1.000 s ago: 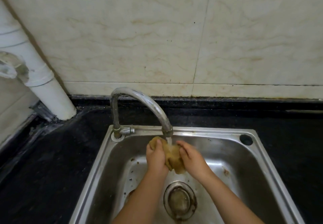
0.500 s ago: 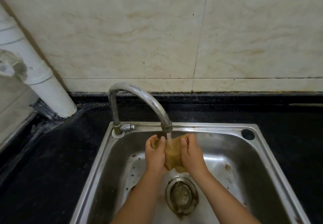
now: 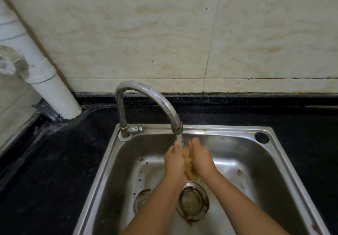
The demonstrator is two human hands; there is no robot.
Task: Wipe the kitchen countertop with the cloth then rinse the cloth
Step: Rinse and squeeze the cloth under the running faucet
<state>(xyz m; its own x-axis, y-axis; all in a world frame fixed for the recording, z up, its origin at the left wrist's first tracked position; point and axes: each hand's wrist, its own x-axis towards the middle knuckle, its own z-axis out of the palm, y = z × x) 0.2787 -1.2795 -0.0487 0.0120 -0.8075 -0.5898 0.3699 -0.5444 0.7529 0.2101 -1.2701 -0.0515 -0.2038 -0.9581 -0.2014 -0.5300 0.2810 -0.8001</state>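
Note:
A wet yellow-brown cloth [image 3: 188, 163] is squeezed between my two hands over the steel sink [image 3: 285, 163]. My left hand [image 3: 174, 161] presses it from the left and my right hand [image 3: 200, 158] from the right, so only a narrow strip of cloth shows between the palms. Water runs from the curved tap [image 3: 146, 95] onto the cloth and my left fingertips. The black countertop [image 3: 54, 161] surrounds the sink.
A round drain strainer [image 3: 193, 201] sits in the sink floor just below my wrists, with rust marks around it. A white pipe [image 3: 45, 81] rises at the back left corner. Beige wall tiles [image 3: 164, 33] stand behind the counter.
My hands have closed tighter together around the cloth, hiding most of it, and dropped slightly lower under the running water. The view has tilted a little.

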